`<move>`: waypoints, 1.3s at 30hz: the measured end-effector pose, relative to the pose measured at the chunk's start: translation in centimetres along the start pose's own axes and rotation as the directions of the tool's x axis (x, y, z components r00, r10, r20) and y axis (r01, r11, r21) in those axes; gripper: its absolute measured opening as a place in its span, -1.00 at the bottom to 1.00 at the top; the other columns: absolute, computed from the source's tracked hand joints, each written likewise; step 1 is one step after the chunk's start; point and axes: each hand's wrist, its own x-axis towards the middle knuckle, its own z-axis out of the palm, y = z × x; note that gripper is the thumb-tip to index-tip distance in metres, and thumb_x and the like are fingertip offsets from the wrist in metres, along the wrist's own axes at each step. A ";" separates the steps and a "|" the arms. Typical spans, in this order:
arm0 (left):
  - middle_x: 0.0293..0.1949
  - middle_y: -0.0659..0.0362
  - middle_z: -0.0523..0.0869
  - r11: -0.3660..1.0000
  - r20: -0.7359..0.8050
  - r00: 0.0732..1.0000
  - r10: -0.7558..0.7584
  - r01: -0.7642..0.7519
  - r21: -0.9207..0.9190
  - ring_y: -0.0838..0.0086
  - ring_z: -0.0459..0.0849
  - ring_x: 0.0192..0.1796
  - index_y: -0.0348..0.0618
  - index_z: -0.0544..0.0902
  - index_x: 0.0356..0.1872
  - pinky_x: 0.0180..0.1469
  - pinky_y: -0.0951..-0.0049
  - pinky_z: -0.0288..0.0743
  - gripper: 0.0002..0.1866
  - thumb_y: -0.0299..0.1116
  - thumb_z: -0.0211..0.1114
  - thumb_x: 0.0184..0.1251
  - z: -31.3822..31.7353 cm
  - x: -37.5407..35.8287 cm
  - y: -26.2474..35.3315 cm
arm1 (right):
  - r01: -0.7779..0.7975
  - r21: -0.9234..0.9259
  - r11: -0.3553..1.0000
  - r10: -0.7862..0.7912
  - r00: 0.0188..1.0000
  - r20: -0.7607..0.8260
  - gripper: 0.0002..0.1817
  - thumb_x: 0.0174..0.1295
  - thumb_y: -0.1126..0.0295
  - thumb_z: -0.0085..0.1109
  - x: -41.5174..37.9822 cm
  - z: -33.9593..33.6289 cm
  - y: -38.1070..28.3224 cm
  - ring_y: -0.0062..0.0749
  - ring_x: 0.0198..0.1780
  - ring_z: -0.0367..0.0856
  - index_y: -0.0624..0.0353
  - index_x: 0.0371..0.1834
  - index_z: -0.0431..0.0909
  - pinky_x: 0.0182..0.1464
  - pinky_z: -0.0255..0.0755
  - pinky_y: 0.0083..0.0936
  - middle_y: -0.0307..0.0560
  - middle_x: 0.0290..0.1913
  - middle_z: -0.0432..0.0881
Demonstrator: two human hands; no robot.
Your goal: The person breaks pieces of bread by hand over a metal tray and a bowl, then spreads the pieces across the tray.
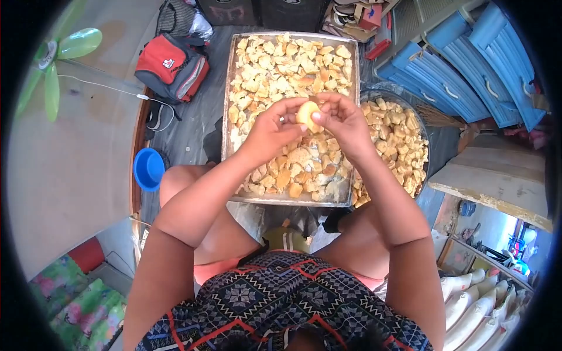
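2 big containers of torn bread fill the floor ahead of the seated person: a rectangular metal tray (229, 105) heaped with pale golden chunks, and just beside it on the right a round bowl (424, 136) holding more of the same pieces. To the left of the tray lies a red and grey bag (171, 65), and nearer the person's knee sits a small blue bowl (148, 168). A green fan (54, 57) stands at the far left, while blue drawers (468, 70) line the upper right.

Above the middle of the tray, both hands meet around 1 bread piece (307, 113). The left hand (270, 130), with a ring on 1 finger, presses its fingertips against the piece's left side, fingers curled together on it. The right hand (345, 120) closes on the piece from the right and above, thumb and fingers pinched onto its edge. The bread piece sits between the 2 sets of fingertips, held clear of the pile beneath, its rounded pale face turned towards the camera.
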 end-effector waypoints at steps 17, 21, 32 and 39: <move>-0.20 0.19 0.61 0.883 -0.177 0.982 0.070 0.022 0.469 0.62 0.56 -0.19 -0.34 0.49 0.04 -0.15 0.62 0.47 -0.66 -0.63 0.07 0.20 -1.5 0.9 0.9 | -0.143 -0.008 0.990 0.142 0.978 0.150 -0.85 0.13 0.59 0.12 2.4 -0.3 0.1 -0.72 -0.39 0.51 0.33 -0.22 0.52 -0.31 0.43 -0.76 -0.23 -0.37 0.60; -0.19 0.17 0.61 0.989 -0.198 0.980 0.005 0.024 0.143 0.62 0.57 -0.19 -0.32 0.49 0.03 -0.15 0.62 0.48 -0.69 -0.57 0.14 0.24 -2.3 1.5 0.4 | 0.010 -0.129 0.992 -0.001 0.997 0.074 -0.88 0.14 0.56 0.14 1.7 0.6 -0.7 -0.75 -0.42 0.47 0.30 -0.25 0.50 -0.37 0.37 -0.78 -0.25 -0.41 0.57; -0.38 0.26 0.61 0.879 -0.178 0.981 0.075 0.019 0.477 0.73 0.53 -0.35 -0.31 0.54 -0.26 -0.30 0.68 0.44 -0.89 -0.59 0.19 0.17 -0.7 0.7 0.1 | 0.253 -0.664 0.704 -0.241 0.964 0.111 -0.76 0.02 0.45 0.23 1.2 1.5 -0.1 -0.53 -0.59 0.53 0.25 -0.25 0.46 -0.50 0.41 -0.58 -0.12 -0.62 0.53; -0.38 0.26 0.58 0.808 -0.176 0.964 0.201 -0.062 0.585 0.72 0.52 -0.35 -0.29 0.51 -0.28 -0.30 0.68 0.43 -0.88 -0.61 0.21 0.15 -1.2 1.2 0.7 | -0.024 -0.317 0.948 -0.013 0.993 -0.115 -0.80 0.05 0.51 0.13 3.7 -1.1 0.3 -0.56 -0.54 0.53 0.31 -0.23 0.49 -0.46 0.39 -0.67 -0.16 -0.51 0.58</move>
